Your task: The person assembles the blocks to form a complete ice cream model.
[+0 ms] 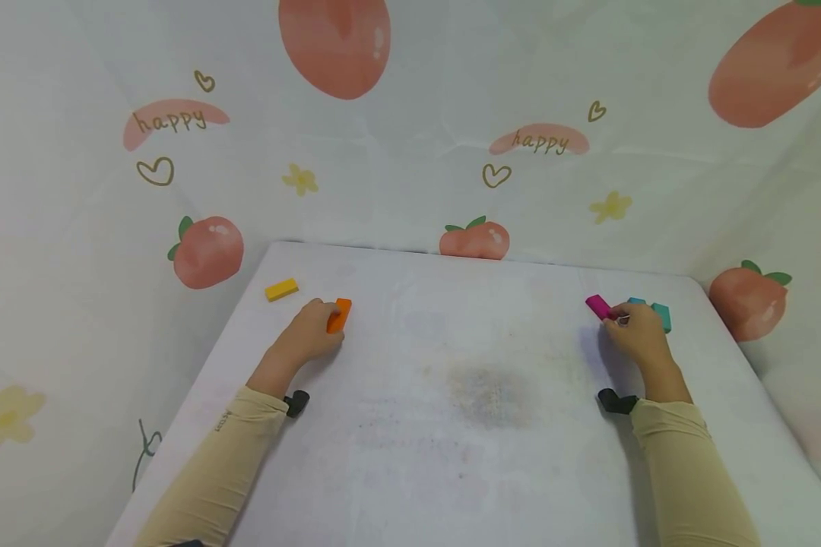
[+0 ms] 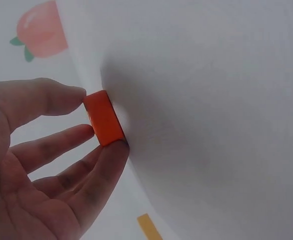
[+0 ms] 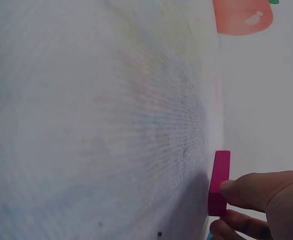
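Observation:
An orange block point(image 1: 340, 314) is pinched between the thumb and fingers of my left hand point(image 1: 312, 332) at the table's left side. The left wrist view shows the thumb at one end of the orange block point(image 2: 105, 119) and a fingertip at the other. A yellow block point(image 1: 281, 289) lies just beyond that hand. Over on the right, my right hand point(image 1: 638, 334) holds a magenta block point(image 1: 598, 307) by its near end. The right wrist view shows the thumb against the magenta block point(image 3: 220, 182). Beside those fingers are a blue block point(image 1: 636, 301) and a teal block point(image 1: 662, 317), both partly hidden.
The white table point(image 1: 410, 486) has a greyish smudge near its middle. A white cloth point(image 1: 397, 152) printed with peaches, hearts and flowers rises behind the table's far edge and along its sides. Dark wrist-camera pieces point(image 1: 616, 401) stick out from both cuffs.

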`<act>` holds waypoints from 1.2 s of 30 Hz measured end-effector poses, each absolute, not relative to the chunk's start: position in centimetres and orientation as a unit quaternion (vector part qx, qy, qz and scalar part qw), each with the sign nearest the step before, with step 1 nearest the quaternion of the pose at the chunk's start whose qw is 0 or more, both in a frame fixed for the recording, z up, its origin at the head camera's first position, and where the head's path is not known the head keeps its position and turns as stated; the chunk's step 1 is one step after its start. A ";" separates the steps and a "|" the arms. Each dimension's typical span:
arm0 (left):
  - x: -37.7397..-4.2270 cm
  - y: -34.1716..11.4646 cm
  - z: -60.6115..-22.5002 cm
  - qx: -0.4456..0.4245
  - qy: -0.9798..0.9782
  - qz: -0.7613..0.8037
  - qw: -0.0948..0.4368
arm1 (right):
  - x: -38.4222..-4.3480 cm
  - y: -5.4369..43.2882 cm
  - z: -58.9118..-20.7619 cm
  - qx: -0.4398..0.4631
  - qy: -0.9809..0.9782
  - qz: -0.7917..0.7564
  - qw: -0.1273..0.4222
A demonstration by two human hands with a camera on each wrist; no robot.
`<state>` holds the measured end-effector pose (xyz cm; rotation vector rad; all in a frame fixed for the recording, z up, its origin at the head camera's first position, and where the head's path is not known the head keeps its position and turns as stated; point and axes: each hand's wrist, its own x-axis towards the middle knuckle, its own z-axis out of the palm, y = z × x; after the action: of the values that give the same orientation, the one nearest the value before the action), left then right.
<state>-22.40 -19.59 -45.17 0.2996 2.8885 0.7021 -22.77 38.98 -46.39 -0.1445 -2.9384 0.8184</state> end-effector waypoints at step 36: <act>-21.2 -17.0 -44.6 0.138 0.953 0.246 0.111 | -23.3 38.1 -46.3 -0.049 -0.960 0.272 0.046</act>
<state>-21.22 -17.01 -44.61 0.4045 2.7987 0.7240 -23.28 38.13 -46.30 -0.1480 -2.9299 0.8297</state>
